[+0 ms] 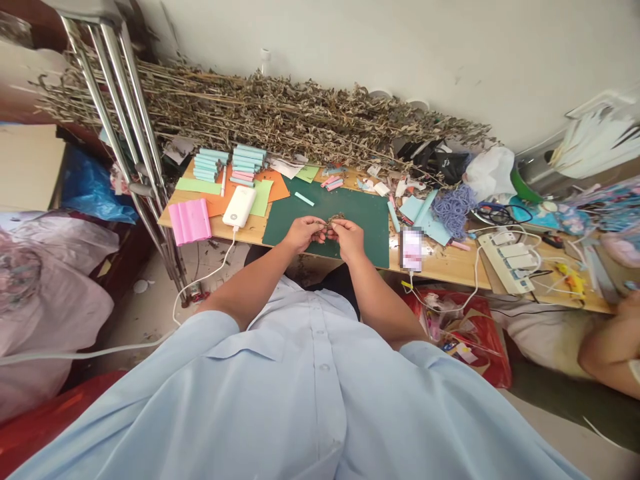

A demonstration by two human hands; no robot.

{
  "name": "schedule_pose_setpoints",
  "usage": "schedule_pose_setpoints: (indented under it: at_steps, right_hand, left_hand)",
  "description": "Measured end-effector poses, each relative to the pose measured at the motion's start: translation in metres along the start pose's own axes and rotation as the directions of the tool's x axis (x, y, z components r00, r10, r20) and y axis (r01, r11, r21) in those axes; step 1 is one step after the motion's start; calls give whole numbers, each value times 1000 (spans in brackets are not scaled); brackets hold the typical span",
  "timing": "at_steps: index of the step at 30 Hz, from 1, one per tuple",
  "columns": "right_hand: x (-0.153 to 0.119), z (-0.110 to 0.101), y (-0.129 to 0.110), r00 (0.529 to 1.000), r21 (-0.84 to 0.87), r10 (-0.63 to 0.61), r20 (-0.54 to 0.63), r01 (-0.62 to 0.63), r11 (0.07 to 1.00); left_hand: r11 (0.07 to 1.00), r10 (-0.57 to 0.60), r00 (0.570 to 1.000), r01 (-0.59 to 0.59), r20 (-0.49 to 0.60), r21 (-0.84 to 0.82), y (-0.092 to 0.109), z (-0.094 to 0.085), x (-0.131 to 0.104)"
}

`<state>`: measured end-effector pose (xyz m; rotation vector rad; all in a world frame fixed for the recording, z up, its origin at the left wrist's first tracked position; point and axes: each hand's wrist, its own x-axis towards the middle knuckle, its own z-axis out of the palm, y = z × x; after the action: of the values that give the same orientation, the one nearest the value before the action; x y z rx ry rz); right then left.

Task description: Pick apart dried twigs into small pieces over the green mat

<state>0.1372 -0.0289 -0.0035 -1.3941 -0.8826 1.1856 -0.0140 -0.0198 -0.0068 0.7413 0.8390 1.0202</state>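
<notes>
No words or numbers can be read. Pale lettering on the black bag (449, 164) and marks on the white power bank (240, 205) are too small; the phone screen (412, 249) is blurred.

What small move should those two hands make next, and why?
Probably a slight shift, left hand and right hand together, farther in over the green mat. Their fingertips pinch dried plant bits close to the mat's front edge, so crumbs might drop off there, while the mat has bare surface just beyond.
</notes>
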Motion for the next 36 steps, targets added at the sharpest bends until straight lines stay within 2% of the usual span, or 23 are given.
schedule_pose_setpoints:
  at_steps: [3, 6, 9, 11, 20, 24, 29, 36]
  right_hand:
    - [-1, 1, 1, 998, -28, -62, -6, 62, 998]
    - [-5, -2, -2, 977, -207, -199, 80, 211, 955]
    - [-9, -8, -3, 905, -380, -362, 224, 423, 823]
    - [-10, -11, -4, 855, -430, -429, 292, 518, 739]
    - [-1, -17, -8, 736, -471, -517, 436, 676, 567]
    - [-2, -17, -10, 741, -512, -512, 434, 671, 537]
    - [-2, -16, -9, 784, -531, -478, 396, 620, 578]
    - [-5, -19, -3, 801, -539, -492, 340, 595, 596]
  left_hand:
    - [1000, 19, 1000, -19, 6, -25, -2, -1, 1]
    - [999, 34, 999, -34, 0, -18, -3, 0, 2]
    - [998, 49, 999, -49, 2, -32, -3, 1, 1]
    - [998, 58, 998, -58, 5, -39, -2, 1, 1]
    - [1000, 14, 1000, -14, 3, -14, 0, 2, 0]
    - [999, 15, 1000, -14, 20, -45, -1, 1, -1]
    - [998, 19, 1000, -19, 16, -56, -4, 0, -2]
    - [999, 35, 999, -35, -24, 3, -8, 0, 1]
